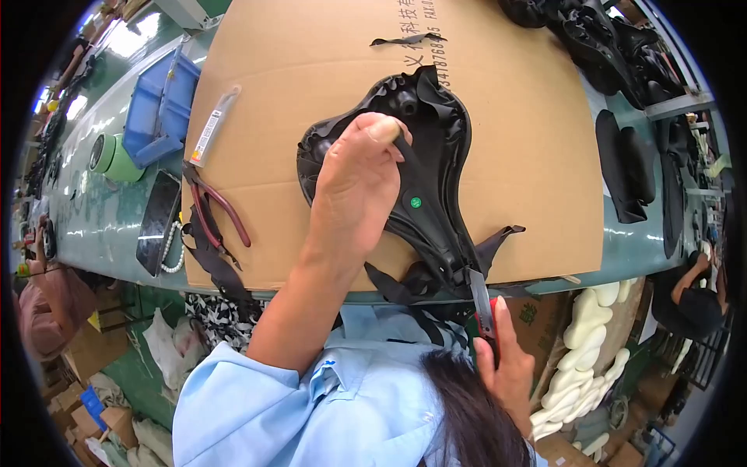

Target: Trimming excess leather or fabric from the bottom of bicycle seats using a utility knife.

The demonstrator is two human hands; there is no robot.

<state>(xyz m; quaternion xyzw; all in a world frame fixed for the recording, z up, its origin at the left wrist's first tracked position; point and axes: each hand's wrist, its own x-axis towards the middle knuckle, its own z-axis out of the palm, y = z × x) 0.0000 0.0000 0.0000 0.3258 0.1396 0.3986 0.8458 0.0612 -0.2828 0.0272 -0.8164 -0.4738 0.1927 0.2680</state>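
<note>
A black bicycle saddle [436, 187] lies underside up on a cardboard sheet [537, 156], its wide end away from me and its narrow nose near the table edge. My left hand [358, 175] is above the wide part, thumb and fingers closed on a strip of black cover material [416, 159]. At the nose, my right hand [507, 362] grips a red-handled utility knife [482, 307]. The knife's blade touches or nearly touches the nose. Loose flaps of black cover material [498, 243] stick out around the nose.
Left on the cardboard are red-handled pliers [218, 206], a blade packet [215, 128] and black scraps [214, 261]. Beyond them stand a phone [158, 214], blue bin [140, 117] and green container [120, 159]. Black saddles [591, 43] and covers [625, 167] lie right; pale foam pads [580, 358] lower right.
</note>
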